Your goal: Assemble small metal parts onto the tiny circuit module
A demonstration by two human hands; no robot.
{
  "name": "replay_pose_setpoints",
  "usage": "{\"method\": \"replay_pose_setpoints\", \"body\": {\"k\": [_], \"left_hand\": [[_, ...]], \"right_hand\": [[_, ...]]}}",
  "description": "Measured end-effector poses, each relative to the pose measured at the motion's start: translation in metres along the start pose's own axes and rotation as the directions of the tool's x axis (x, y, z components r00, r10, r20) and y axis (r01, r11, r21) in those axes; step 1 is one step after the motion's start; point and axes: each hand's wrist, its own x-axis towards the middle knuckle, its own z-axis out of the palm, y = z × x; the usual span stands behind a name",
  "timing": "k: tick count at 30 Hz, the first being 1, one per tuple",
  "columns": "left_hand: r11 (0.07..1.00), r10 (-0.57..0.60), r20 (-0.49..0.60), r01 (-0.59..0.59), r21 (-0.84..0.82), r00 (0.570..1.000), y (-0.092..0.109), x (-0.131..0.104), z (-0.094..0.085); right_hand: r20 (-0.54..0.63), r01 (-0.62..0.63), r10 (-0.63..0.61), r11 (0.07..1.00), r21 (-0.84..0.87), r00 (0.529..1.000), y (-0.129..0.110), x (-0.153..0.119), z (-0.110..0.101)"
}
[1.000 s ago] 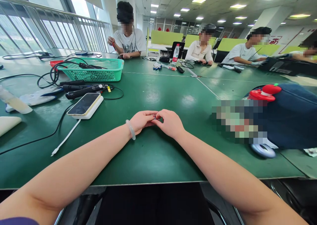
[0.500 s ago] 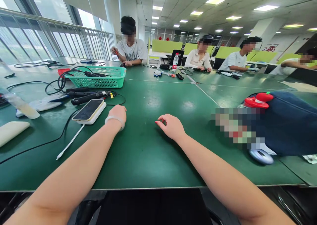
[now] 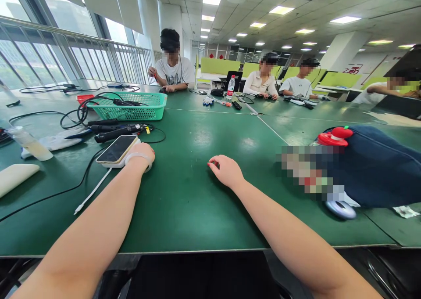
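My left hand rests on the green table, right beside a phone that lies on a white block with a white cable. Its fingers are hidden behind the back of the hand, and a pale band circles the wrist. To the right, my right hand lies on its side on the table, thumb and fingers curled towards each other with a small gap and nothing visible between them. Black tools with cables lie beyond the phone.
A green basket stands at the back left, near white gloves and a bottle. At the right lie a dark blue bag and a round lilac object. Several people sit across the table by a water bottle.
My left hand has moved left, up against the phone and its white block. My right hand has hardly moved. The view has shifted slightly.
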Motion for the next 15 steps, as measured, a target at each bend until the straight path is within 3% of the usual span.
{"method": "replay_pose_setpoints", "body": {"k": [3,9,12,15], "left_hand": [[0.995,-0.092,-0.009,0.092,0.022,0.996,0.003,0.000,0.002],[0.987,-0.116,-0.016,0.114,-0.114,0.993,0.004,0.001,0.013],[0.977,-0.069,0.010,0.070,-0.200,0.998,0.011,-0.002,0.019],[0.956,0.073,0.084,-0.046,-0.291,0.994,0.033,-0.016,0.028]], "right_hand": [[0.014,-0.005,0.005,1.000,0.009,1.000,0.000,0.000,0.000],[0.046,-0.032,0.031,0.999,0.035,0.998,-0.001,0.000,-0.001],[0.053,-0.032,0.029,0.998,0.051,0.998,-0.001,0.000,0.000],[0.060,-0.023,0.020,0.998,0.058,0.998,-0.002,0.000,0.002]]}}
